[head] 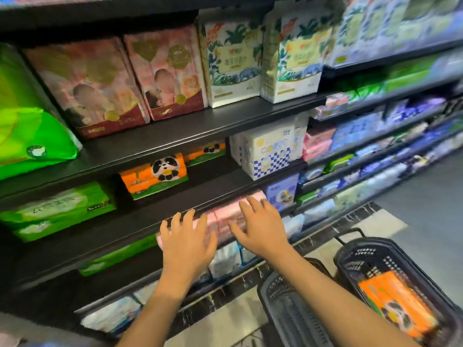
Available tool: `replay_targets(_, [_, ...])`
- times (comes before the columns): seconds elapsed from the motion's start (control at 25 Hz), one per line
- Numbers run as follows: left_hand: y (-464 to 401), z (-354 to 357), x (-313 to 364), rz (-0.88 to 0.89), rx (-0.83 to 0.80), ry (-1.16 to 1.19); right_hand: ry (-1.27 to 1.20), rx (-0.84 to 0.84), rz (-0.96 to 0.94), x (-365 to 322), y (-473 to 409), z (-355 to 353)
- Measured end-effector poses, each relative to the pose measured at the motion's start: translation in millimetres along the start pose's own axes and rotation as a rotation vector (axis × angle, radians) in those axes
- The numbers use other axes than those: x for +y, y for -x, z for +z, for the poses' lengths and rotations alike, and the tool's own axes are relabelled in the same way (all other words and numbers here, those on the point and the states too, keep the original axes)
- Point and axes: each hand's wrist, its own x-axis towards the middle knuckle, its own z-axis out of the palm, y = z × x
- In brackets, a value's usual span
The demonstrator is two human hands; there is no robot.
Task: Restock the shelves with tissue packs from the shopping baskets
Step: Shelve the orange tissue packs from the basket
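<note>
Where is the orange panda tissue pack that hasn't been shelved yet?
The orange panda tissue pack lies inside the black plastic shopping basket on the floor at lower right, beside the person's right forearm.

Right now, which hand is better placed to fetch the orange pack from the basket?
Probably the right hand: the basket holding the orange pack sits on the floor beside that forearm. The left hand is farther away.

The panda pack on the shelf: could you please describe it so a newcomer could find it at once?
Find the black shelving and go to the level just above both hands. The panda pack stands near its front edge, right of the green packs. It is orange with a cartoon panda; a second one sits further back.
</note>
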Motion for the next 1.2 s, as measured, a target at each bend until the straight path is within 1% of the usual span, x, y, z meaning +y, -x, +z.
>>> replay_targets(0.08, [19.3,3.9,30.7,0.124,-0.004,0.077,0.045,0.021,0.109,14.8,46.3,-18.1])
replay_targets(0.24, [66.2,13.9,97.1,0.339,-0.052,0.171,0.139,0.001,0.332,50.6,152.1,-45.9])
replay_targets(0.36, [101.6,16.8,141.5,0.434,-0.126,0.202,0.161,-0.063,0.500,75.2,226.9,-62.6])
replay_targets(0.48, [129.9,15.0,189.6,0.522,-0.174,0.216,0.168,-0.032,0.630,106.9,294.0,-74.0])
replay_targets(0.56, [143.4,13.1,226.1,0.581,-0.178,0.209,0.154,-0.050,0.709,129.5,329.4,-78.5])
replay_targets(0.64, [149.4,13.8,262.4,0.621,-0.181,0.201,0.146,-0.040,0.759,151.3,352.9,-82.2])
replay_targets(0.72, [156.5,17.3,315.4,0.662,-0.177,0.191,0.116,0.012,0.819,184.8,378.0,-91.4])
replay_targets(0.8, [166.0,23.1,376.4,0.688,-0.196,0.182,0.085,0.064,0.881,227.7,403.5,-101.4])
replay_targets(0.92, [180.7,30.8,464.6,0.705,-0.218,0.208,0.059,0.063,0.929,299.8,434.8,-119.4])
replay_targets(1.04, [184.5,40.6,516.9,0.731,-0.220,0.198,0.059,0.022,0.933,352.6,448.6,-129.1])
replay_targets(1.2, [166.0,70.9,562.6,0.734,-0.265,0.161,0.039,-0.038,0.927,415.5,439.5,-118.8])
